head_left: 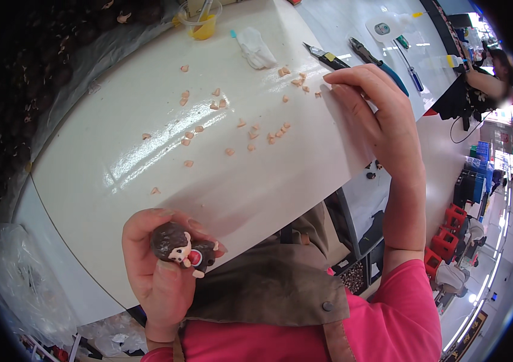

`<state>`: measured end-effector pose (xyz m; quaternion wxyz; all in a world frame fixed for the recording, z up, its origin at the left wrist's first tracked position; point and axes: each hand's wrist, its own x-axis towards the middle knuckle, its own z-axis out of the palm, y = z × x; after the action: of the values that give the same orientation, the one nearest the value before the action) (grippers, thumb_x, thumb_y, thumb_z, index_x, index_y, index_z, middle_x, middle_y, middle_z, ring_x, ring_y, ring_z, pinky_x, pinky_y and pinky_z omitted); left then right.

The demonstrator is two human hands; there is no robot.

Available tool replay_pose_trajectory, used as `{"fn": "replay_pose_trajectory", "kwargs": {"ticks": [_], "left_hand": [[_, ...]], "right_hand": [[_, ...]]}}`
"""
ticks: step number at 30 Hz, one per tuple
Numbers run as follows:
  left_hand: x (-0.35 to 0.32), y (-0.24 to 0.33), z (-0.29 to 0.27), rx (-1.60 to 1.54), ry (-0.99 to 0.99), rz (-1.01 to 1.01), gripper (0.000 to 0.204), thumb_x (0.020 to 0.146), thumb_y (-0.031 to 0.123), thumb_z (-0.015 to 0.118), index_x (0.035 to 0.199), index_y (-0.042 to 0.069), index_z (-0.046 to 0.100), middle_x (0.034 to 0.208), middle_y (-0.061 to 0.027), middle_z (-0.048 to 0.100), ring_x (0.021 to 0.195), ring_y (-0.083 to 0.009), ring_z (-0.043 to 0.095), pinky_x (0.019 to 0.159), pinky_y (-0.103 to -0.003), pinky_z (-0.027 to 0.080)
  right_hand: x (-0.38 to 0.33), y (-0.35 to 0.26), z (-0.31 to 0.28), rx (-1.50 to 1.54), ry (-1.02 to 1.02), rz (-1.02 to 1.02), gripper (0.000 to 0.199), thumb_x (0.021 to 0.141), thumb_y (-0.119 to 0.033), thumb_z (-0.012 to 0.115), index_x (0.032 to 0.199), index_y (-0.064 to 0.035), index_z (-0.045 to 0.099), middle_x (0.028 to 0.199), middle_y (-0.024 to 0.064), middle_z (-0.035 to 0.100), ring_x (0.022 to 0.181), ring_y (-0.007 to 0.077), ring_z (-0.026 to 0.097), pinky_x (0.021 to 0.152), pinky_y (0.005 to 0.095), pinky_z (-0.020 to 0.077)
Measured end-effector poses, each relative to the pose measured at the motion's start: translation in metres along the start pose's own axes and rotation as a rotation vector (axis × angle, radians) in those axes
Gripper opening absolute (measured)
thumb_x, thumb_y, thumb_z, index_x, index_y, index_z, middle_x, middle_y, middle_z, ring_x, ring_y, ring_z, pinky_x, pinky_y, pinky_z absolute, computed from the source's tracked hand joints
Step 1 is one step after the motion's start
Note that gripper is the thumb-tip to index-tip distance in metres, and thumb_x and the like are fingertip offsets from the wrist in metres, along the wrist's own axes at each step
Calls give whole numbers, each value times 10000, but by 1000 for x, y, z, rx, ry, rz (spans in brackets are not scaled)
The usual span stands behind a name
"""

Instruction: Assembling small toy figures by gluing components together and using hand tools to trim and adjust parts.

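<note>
My left hand is closed round a small monkey figurine with dark brown hair, a peach face and a round red badge on its chest. It is held tilted over the near edge of the white table. Out to the right, my right hand reaches over the table with its fingers stretched, and I see nothing between them. Its fingertips are beside a cluster of small peach pieces. Several more such peach pieces lie scattered over the middle of the table.
A clear cup with yellow liquid and a white cloth stand at the back. Beyond my right hand lie a craft knife, pliers and a screwdriver. Dark brown figurines are heaped at left. Another person sits at right.
</note>
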<state>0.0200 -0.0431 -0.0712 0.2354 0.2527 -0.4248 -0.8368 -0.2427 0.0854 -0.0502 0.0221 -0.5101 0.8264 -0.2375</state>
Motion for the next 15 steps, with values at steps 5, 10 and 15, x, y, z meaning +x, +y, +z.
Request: {"fn": "replay_pose_trajectory", "kwargs": {"ticks": [5,10,15], "left_hand": [[1,-1,2,-10,-13,16,421,873,264,582,1165,39,380,992,-143,502,833,-213,576,704,-389,532],[1,-1,0,-1,-4,26,419,875,266,578,1164,37,379,981,-144,506,819,-213,579,699,-385,531],[1,-1,1,14,11,25,425,875,273,578,1165,37,376,979,-145,506,805,-214,582,694,-378,529]], "right_hand": [[2,1,-3,31,21,-26,114,808,-3,577,916,0,611,800,67,571,730,164,547,666,239,435],[3,0,0,-19,-19,-62,98,791,-6,597,889,-6,608,797,60,573,727,168,549,645,246,433],[2,-1,2,-36,-26,-69,98,781,-6,606,880,-10,605,789,58,569,719,177,548,631,252,429]]}}
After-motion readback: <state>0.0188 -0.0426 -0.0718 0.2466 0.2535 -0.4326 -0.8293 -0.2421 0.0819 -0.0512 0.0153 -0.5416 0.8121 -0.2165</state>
